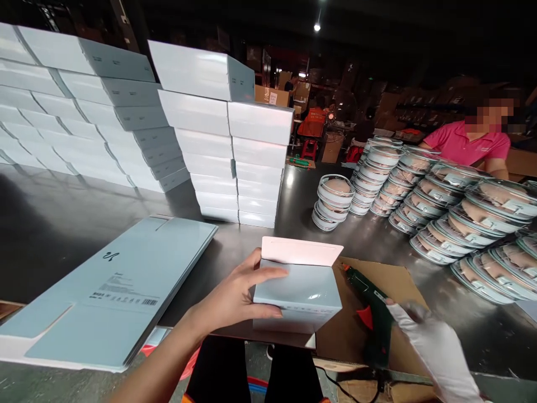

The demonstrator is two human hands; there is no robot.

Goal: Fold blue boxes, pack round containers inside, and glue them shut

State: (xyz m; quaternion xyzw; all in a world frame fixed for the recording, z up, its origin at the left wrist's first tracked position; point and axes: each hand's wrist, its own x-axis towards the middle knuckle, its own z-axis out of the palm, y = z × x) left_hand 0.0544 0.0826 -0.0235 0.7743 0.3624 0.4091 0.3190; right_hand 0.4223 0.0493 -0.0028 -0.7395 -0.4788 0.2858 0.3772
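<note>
A pale blue carton [297,288] stands at the table's near edge, with a pinkish-white flap [300,251] raised along its far side. My left hand [241,291] is bare and clasps the carton's left end, fingers spread over its top and side. A dark green glue gun [371,305] with a red trigger and orange tip lies on a brown cardboard sheet [390,274] just right of the carton. My right hand [423,330], in a white glove, is beside the glue gun, one bare fingertip at its body. Motion blurs its other fingers.
Flat printed carton blanks [121,285] lie stacked at left. Closed white boxes [205,134] rise in tall stacks behind. Round clear-lidded containers [444,207] are piled at right, near a person in a pink shirt [465,143]. A black cord [335,383] hangs below the edge.
</note>
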